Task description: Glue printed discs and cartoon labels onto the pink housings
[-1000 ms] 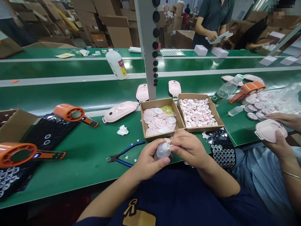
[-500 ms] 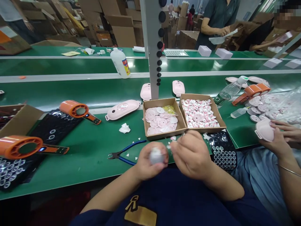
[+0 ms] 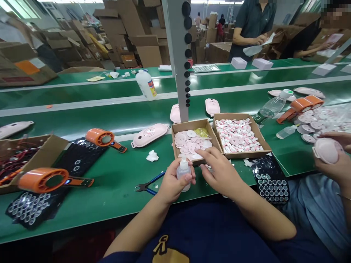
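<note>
My left hand (image 3: 170, 184) is wrapped round a small translucent squeeze bottle (image 3: 183, 168), whose nozzle points up. My right hand (image 3: 221, 173) has its fingers stretched out, with the index finger over the near side of a cardboard tray (image 3: 173, 140). Pale pink and white round discs (image 3: 189, 141) and a yellow packet (image 3: 202, 132) lie in that tray. Beside it, a second cardboard tray (image 3: 248, 155) is full of small pink and white animal-face pieces (image 3: 236, 134). Blue-handled cutting pliers (image 3: 143, 187) lie left of my left hand, which partly hides them.
Orange handheld fans (image 3: 45, 180) and a carton of wired parts (image 3: 55, 146) are at left. A pink case (image 3: 150, 134) lies behind the pliers. A grey post (image 3: 178, 73) rises behind the trays. A co-worker's hands (image 3: 338, 164) hold a pink case at right.
My right hand has opened from a closed grip near the bottle and reached forward to the disc tray. The bottle has turned upright in my left hand. The view has shifted slightly.
</note>
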The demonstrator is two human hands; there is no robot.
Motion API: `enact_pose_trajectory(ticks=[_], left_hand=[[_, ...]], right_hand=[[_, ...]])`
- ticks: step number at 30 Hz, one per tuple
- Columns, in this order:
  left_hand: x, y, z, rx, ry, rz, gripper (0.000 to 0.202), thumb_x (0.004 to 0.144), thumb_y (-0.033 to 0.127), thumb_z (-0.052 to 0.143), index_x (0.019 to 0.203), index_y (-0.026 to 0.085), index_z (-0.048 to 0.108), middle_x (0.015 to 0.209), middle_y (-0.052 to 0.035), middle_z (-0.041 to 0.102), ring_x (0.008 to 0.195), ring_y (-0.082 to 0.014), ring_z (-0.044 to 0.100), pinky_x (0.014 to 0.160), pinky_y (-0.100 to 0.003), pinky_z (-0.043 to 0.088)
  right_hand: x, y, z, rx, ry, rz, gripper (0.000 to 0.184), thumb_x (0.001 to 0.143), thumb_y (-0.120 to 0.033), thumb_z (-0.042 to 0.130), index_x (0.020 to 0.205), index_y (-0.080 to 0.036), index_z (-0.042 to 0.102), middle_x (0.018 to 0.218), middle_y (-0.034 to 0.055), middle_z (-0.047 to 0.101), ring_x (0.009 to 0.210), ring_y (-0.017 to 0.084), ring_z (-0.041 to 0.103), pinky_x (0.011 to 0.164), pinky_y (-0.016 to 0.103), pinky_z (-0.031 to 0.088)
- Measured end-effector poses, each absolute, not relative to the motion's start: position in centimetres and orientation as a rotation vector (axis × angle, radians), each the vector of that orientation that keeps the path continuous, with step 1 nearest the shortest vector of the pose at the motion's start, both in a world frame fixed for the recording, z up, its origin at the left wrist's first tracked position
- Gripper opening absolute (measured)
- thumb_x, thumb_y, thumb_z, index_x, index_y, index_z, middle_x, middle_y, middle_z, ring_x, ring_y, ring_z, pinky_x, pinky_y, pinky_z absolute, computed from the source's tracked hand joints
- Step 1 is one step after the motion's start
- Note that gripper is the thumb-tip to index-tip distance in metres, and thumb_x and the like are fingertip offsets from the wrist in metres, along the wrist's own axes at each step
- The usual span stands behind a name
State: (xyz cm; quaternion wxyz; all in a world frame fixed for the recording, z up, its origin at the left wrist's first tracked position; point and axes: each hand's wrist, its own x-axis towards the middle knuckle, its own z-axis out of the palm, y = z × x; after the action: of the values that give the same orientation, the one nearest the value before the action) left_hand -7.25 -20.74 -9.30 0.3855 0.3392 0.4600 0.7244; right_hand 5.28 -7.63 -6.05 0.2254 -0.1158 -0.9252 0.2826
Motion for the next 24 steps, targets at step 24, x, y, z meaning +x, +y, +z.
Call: enact_pose_trajectory(ticks=[24], left_hand=[[-6.2, -21.5, -8.7, 0.805, 0.652, 1.353, 0.037, 0.074, 0.033, 0.084, 0.091, 0.016, 0.055, 0.068, -0.0013, 0.061, 0.049, -0.0098, 0.052, 0.044, -0.018, 0.039]], right_hand=[[3.9, -7.5, -6.6, 0.187, -1.703, 1.971, 0.025, 0.079, -0.033, 0.081, 0.064, -0.021, 0.065, 0.064, -0.0016, 0.057, 0.057, 0.010, 0.051, 0.054, 0.025, 0.041]])
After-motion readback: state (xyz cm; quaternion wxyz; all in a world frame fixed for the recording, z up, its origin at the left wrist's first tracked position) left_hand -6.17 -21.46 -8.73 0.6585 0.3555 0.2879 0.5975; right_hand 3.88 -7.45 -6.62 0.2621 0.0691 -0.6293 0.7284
